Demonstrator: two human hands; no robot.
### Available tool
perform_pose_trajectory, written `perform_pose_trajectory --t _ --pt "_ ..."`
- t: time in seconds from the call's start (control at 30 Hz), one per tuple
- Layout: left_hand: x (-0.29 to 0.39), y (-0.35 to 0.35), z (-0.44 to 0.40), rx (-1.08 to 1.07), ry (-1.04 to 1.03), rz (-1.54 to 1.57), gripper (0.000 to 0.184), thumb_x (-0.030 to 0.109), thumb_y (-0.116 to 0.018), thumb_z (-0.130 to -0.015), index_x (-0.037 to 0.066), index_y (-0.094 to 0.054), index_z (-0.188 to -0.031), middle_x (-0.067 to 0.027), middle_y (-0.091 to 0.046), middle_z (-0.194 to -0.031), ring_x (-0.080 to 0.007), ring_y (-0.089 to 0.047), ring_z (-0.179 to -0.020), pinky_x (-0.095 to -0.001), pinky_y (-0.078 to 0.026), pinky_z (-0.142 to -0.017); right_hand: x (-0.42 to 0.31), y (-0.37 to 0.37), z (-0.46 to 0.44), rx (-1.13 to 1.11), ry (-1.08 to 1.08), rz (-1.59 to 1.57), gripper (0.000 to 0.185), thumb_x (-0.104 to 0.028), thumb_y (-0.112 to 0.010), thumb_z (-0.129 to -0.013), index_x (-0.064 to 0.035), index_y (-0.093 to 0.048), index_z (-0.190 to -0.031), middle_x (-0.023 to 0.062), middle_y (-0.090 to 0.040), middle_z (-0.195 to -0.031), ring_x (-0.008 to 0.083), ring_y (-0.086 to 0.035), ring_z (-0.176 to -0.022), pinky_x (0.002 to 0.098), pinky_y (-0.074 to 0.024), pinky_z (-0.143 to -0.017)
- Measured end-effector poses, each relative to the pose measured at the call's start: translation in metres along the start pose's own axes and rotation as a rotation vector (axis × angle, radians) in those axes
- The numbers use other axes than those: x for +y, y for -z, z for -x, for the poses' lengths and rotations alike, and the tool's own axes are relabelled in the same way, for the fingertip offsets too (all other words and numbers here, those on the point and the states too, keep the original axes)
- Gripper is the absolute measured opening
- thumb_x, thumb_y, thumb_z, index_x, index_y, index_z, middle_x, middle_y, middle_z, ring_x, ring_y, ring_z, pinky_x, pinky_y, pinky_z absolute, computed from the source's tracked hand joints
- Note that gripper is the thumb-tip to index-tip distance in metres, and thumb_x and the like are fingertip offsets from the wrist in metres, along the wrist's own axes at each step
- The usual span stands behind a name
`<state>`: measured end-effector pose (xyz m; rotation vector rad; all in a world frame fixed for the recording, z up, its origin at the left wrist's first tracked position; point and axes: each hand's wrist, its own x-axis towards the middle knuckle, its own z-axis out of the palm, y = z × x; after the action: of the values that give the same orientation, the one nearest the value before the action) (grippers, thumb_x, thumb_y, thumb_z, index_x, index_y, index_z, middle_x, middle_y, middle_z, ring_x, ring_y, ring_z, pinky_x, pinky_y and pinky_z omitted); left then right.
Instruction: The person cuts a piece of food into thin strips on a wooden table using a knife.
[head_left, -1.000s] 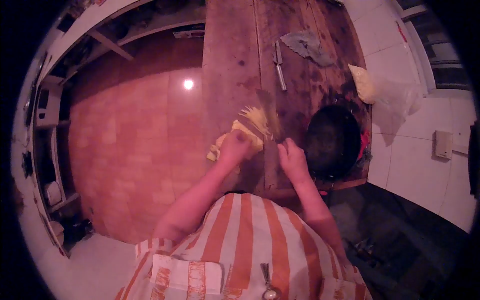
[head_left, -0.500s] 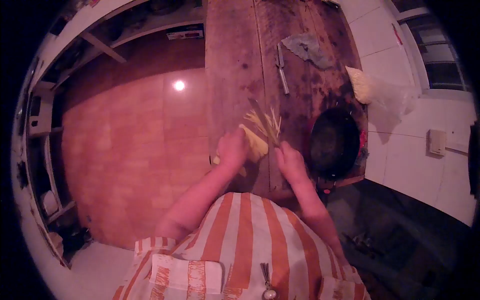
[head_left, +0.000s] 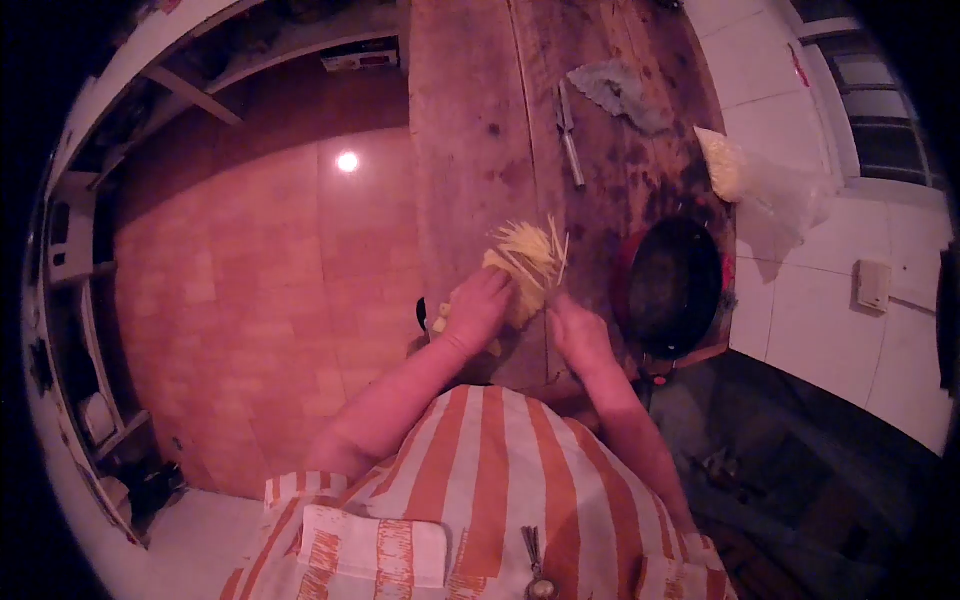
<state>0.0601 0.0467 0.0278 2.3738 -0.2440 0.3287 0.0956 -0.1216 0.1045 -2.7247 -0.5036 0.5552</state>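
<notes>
My left hand (head_left: 482, 305) presses with bent fingers on a yellow slab of food (head_left: 522, 308) at the near edge of the wooden table. Just beyond the fingertips lies a pile of thin yellow strips (head_left: 528, 243), some sticking out to the right. My right hand (head_left: 580, 332) is closed around a knife, whose handle is hidden in the fist. The knife's blade (head_left: 520, 270) shows only faintly, slanting across the strips toward the left hand. More yellow pieces (head_left: 443, 318) lie beside my left wrist.
A dark pan with a red outside (head_left: 672, 285) sits right of my right hand. Farther back are a second knife (head_left: 570, 135) and a grey cloth (head_left: 620, 97). A clear bag with yellow contents (head_left: 720, 165) rests by the tiled wall. The table's left edge drops to the floor.
The knife blade has tipped lower and left, and now is harder to see. My left hand has shifted slightly right over the slab. The strips look more bunched together.
</notes>
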Motion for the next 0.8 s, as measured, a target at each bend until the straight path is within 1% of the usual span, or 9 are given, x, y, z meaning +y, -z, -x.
perform_pose_trajectory --t 0.07,0.13,0.17,0.27,0.33,0.47,0.6,0.77,0.8 --pt "0.000 -0.002 0.000 0.059 -0.031 -0.025 0.027 0.008 -0.051 -0.066 0.002 -0.055 -0.092 -0.0122 -0.053 -0.099 -0.0302 -0.050 -0.093 -0.0378 -0.042 -0.081 0.003 -0.002 0.000 -0.019 0.022 0.026 0.013 -0.017 -0.051 -0.080 -0.0047 -0.049 -0.085 0.0210 -0.057 -0.073 0.0399 -0.054 -0.070 0.0483 -0.0431 -0.061" --pt "0.000 -0.005 0.002 0.040 -0.014 -0.045 0.028 0.008 -0.050 -0.065 0.001 -0.055 -0.093 -0.0127 -0.052 -0.101 -0.0305 -0.048 -0.096 -0.0375 -0.041 -0.083 0.009 -0.004 0.001 0.012 0.150 0.133 0.010 -0.015 -0.049 -0.079 -0.0060 -0.046 -0.082 0.0160 -0.057 -0.071 0.0349 -0.057 -0.066 0.0460 -0.0448 -0.056" --pt "0.001 -0.007 0.004 0.023 -0.005 -0.066 0.029 0.008 -0.050 -0.065 0.001 -0.055 -0.093 -0.0132 -0.051 -0.104 -0.0307 -0.047 -0.099 -0.0373 -0.041 -0.084 0.010 -0.004 0.002 0.003 0.147 0.126 0.010 -0.015 -0.049 -0.079 -0.0060 -0.046 -0.082 0.0160 -0.057 -0.071 0.0349 -0.057 -0.066 0.0460 -0.0448 -0.056" --pt "0.005 -0.005 0.005 -0.059 0.051 -0.022 0.030 0.008 -0.050 -0.066 0.001 -0.055 -0.095 -0.0138 -0.050 -0.106 -0.0313 -0.046 -0.102 -0.0378 -0.040 -0.085 0.012 0.001 0.001 0.007 0.213 0.102 0.008 -0.012 -0.049 -0.078 -0.0058 -0.045 -0.081 0.0147 -0.057 -0.071 0.0335 -0.057 -0.064 0.0441 -0.0451 -0.054" --pt "0.006 -0.006 0.005 -0.047 0.053 -0.040 0.031 0.008 -0.050 -0.066 0.001 -0.054 -0.096 -0.0139 -0.050 -0.107 -0.0316 -0.046 -0.102 -0.0379 -0.040 -0.085 0.016 0.001 -0.001 0.003 0.264 0.090 0.006 -0.010 -0.048 -0.077 -0.0053 -0.045 -0.080 0.0145 -0.056 -0.069 0.0334 -0.057 -0.062 0.0435 -0.0448 -0.053" --pt "0.009 -0.006 0.006 -0.026 0.078 -0.107 0.033 0.009 -0.050 -0.067 0.000 -0.054 -0.098 -0.0138 -0.049 -0.109 -0.0318 -0.045 -0.102 -0.0381 -0.040 -0.085 0.019 0.001 -0.004 -0.003 0.287 0.080 0.006 -0.009 -0.048 -0.076 -0.0052 -0.044 -0.079 0.0146 -0.055 -0.069 0.0335 -0.056 -0.062 0.0436 -0.0447 -0.053" --pt "0.009 -0.007 0.006 0.009 0.078 -0.095 0.035 0.009 -0.049 -0.066 -0.001 -0.053 -0.100 -0.0143 -0.049 -0.110 -0.0317 -0.044 -0.105 -0.0381 -0.040 -0.087 0.022 0.002 -0.002 -0.028 0.296 0.092 0.006 -0.008 -0.048 -0.075 -0.0048 -0.044 -0.078 0.0147 -0.055 -0.068 0.0336 -0.056 -0.061 0.0433 -0.0446 -0.053" --pt "0.011 -0.006 0.005 -0.039 0.109 -0.070 0.037 0.009 -0.049 -0.066 -0.003 -0.053 -0.101 -0.0147 -0.049 -0.110 -0.0315 -0.045 -0.107 -0.0376 -0.039 -0.088 0.019 0.009 -0.004 -0.116 0.257 0.152 0.006 -0.007 -0.048 -0.074 -0.0042 -0.044 -0.078 0.0155 -0.055 -0.067 0.0339 -0.057 -0.062 0.0438 -0.0447 -0.053" --pt "0.010 -0.008 0.006 -0.035 0.114 -0.069 0.037 0.009 -0.049 -0.066 -0.003 -0.053 -0.101 -0.0147 -0.049 -0.110 -0.0315 -0.045 -0.107 -0.0376 -0.039 -0.088 0.019 0.009 -0.006 -0.122 0.256 0.144 0.007 -0.008 -0.049 -0.076 -0.0035 -0.045 -0.079 0.0172 -0.055 -0.066 0.0351 -0.056 -0.062 0.0445 -0.0445 -0.054"
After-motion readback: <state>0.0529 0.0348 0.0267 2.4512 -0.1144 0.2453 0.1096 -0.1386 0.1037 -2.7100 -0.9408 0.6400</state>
